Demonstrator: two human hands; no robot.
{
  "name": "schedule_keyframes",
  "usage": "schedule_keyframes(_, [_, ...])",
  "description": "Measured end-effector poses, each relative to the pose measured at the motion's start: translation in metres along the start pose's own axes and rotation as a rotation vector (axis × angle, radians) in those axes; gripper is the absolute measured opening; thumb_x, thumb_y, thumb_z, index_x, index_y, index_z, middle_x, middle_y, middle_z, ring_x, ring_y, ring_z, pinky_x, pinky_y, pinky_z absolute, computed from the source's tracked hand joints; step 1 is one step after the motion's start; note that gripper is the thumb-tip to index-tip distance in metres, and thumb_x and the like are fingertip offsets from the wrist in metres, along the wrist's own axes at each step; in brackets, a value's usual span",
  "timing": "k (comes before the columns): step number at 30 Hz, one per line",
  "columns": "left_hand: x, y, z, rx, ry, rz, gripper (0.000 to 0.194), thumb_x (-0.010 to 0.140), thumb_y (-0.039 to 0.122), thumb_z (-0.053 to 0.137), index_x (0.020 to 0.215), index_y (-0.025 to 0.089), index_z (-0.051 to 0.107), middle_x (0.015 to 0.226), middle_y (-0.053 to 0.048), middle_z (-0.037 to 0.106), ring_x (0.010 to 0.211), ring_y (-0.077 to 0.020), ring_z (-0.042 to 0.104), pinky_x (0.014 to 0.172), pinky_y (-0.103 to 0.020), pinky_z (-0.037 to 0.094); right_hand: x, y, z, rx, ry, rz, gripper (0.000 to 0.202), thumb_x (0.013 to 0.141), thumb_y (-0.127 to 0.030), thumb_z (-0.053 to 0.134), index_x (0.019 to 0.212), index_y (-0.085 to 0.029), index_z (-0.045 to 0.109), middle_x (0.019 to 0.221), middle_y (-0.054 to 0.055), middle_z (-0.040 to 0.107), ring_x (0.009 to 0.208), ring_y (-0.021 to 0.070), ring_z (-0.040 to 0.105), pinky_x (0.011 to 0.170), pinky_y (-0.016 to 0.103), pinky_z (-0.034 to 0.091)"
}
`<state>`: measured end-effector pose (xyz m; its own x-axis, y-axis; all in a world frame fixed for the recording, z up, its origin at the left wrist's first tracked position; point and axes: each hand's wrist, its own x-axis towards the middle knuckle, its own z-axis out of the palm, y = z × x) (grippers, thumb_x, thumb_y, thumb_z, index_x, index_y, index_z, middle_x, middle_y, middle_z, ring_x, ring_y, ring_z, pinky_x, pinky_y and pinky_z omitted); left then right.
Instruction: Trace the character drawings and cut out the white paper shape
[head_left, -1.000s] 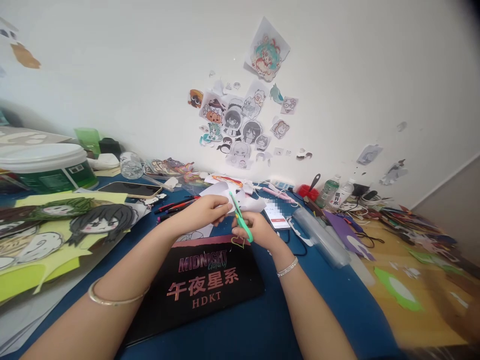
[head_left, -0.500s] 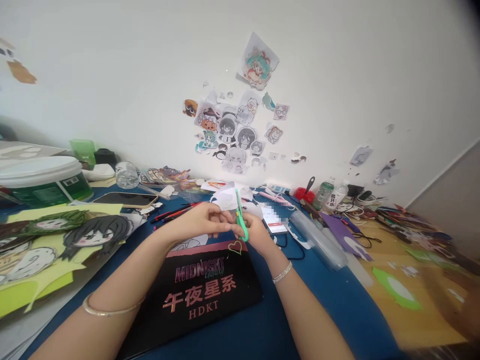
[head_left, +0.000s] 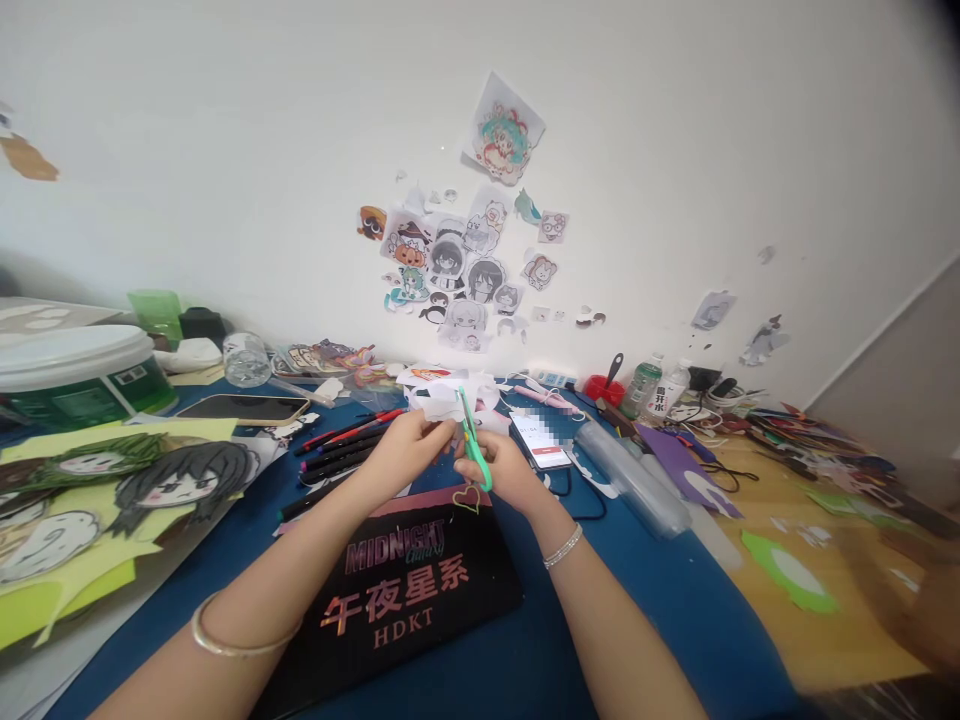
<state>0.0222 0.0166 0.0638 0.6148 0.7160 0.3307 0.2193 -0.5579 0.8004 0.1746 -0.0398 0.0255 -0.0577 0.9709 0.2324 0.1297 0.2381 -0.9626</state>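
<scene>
My right hand (head_left: 511, 470) grips green-handled scissors (head_left: 475, 465), their blades pointing up and away from me. Close beside them, my left hand (head_left: 417, 446) pinches a piece of white paper (head_left: 442, 409) between thumb and fingers. The blades lie against the paper's right side; whether they are biting into it I cannot tell. Both hands hover above the far end of a black case (head_left: 405, 610) lettered "MIDNIGHT Galaxy", which has a heart outline on its pinkish edge. White paper scraps lie just behind the hands.
Several markers (head_left: 330, 462) lie left of the case. A lit phone (head_left: 538, 440) and a clear plastic roll (head_left: 634, 480) are to the right. Farther left are yellow sheets with cut-out drawings (head_left: 184, 470), a dark phone (head_left: 244, 408) and a white-lidded tub (head_left: 82, 375). Bottles (head_left: 670, 388) stand at the back right.
My left hand has shifted, and the white paper now shows at its fingertips. The scissors have tilted slightly left. The whole view has moved a little, uncovering more markers.
</scene>
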Motion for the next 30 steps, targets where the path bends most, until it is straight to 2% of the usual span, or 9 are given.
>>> schedule_keyframes(8, [0.002, -0.001, -0.007, -0.036, -0.106, -0.055, 0.032, 0.074, 0.031, 0.042, 0.045, 0.018, 0.043, 0.041, 0.003, 0.044, 0.043, -0.0101, 0.043, 0.048, -0.022, 0.034, -0.001, -0.003, -0.003, -0.054, -0.058, -0.013, 0.036, 0.060, -0.043, 0.073, 0.074, -0.015, 0.055, 0.065, -0.003, 0.048, 0.059, 0.0103, 0.045, 0.054, 0.023, 0.039])
schedule_keyframes(14, [0.002, -0.004, -0.011, -0.077, -0.161, -0.082, 0.033, 0.072, 0.028, 0.042, 0.041, 0.018, 0.042, 0.038, 0.004, 0.042, 0.041, -0.0093, 0.040, 0.048, -0.023, 0.033, -0.001, -0.002, -0.004, -0.133, -0.089, -0.023, 0.033, 0.063, -0.042, 0.070, 0.074, -0.015, 0.056, 0.063, -0.002, 0.049, 0.058, 0.0104, 0.044, 0.053, 0.022, 0.038])
schedule_keyframes(30, [0.000, -0.006, -0.016, -0.067, -0.219, -0.054, 0.032, 0.073, 0.026, 0.040, 0.043, 0.017, 0.043, 0.040, 0.003, 0.043, 0.043, -0.0096, 0.040, 0.049, -0.023, 0.031, -0.002, 0.000, -0.006, -0.143, -0.137, -0.013, 0.030, 0.064, -0.039, 0.070, 0.075, -0.014, 0.056, 0.062, -0.002, 0.050, 0.057, 0.0106, 0.047, 0.053, 0.023, 0.039])
